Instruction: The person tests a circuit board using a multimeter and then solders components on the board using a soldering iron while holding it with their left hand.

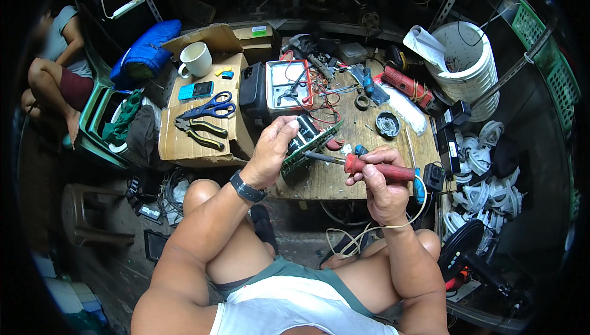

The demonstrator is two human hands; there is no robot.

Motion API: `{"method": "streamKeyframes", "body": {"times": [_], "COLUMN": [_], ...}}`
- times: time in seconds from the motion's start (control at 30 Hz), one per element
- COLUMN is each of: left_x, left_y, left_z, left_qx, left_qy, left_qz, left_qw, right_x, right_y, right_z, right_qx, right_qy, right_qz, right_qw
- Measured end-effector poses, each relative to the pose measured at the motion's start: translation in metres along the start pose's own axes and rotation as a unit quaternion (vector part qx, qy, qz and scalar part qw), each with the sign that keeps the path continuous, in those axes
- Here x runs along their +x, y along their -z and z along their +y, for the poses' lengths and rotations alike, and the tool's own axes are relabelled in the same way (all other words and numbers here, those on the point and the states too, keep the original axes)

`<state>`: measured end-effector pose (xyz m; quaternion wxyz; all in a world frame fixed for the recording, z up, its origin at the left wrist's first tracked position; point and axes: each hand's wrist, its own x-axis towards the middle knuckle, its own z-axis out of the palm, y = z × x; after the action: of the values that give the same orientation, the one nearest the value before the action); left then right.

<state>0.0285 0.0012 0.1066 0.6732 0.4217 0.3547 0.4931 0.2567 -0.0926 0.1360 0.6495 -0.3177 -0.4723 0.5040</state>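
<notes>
The left hand [270, 151] pinches a green circuit board [322, 136] over the near edge of the wooden table [307, 189]; the right hand [384, 190] grips a red-handled soldering iron [396, 172], tip at the board, contact unclear; a green-and-white label [259, 31], print too small to read, marks a rear box [253, 45]; a red power tool [405, 85] lies on the wood; a white bucket [482, 83] stands at right.

Dim light; dark floor [123, 270], brown stool [75, 212] left, green chair [98, 77] beyond, wooden table [310, 186], shadowy back shelf [344, 28].
</notes>
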Motion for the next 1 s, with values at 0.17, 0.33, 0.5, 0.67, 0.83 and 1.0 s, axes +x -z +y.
{"method": "streamKeyframes", "body": {"times": [0.17, 0.33, 0.5, 0.67, 0.83, 1.0], "left_x": [0.0, 0.0, -0.001, -0.001, -0.001, 0.004], "left_y": [0.002, 0.004, 0.003, 0.004, 0.005, 0.004], "left_z": [0.0, -0.002, 0.0, 0.0, 0.0, -0.001], "left_qx": [-0.002, 0.007, -0.005, -0.014, -0.008, -0.015], "left_qy": [-0.002, 0.002, 0.013, 0.017, 0.012, 0.007], "left_qz": [0.007, 0.002, -0.001, -0.003, 0.003, 0.007], "left_qw": [1.0, 1.0, 1.0, 1.0, 1.0, 1.0], "right_x": [0.002, 0.003, 0.003, 0.004, -0.002, -0.007], "right_y": [-0.003, -0.004, -0.004, -0.005, -0.004, -0.012], "right_z": [0.0, -0.001, 0.0, 0.001, 0.004, -0.002], "right_qx": [0.002, 0.007, 0.016, -0.019, -0.076, -0.299], "right_qy": [-0.004, -0.003, -0.014, 0.02, 0.056, 0.205], "right_qz": [-0.003, -0.002, -0.001, -0.023, -0.04, -0.019], "right_qw": [1.0, 1.0, 1.0, 0.999, 0.995, 0.932]}}
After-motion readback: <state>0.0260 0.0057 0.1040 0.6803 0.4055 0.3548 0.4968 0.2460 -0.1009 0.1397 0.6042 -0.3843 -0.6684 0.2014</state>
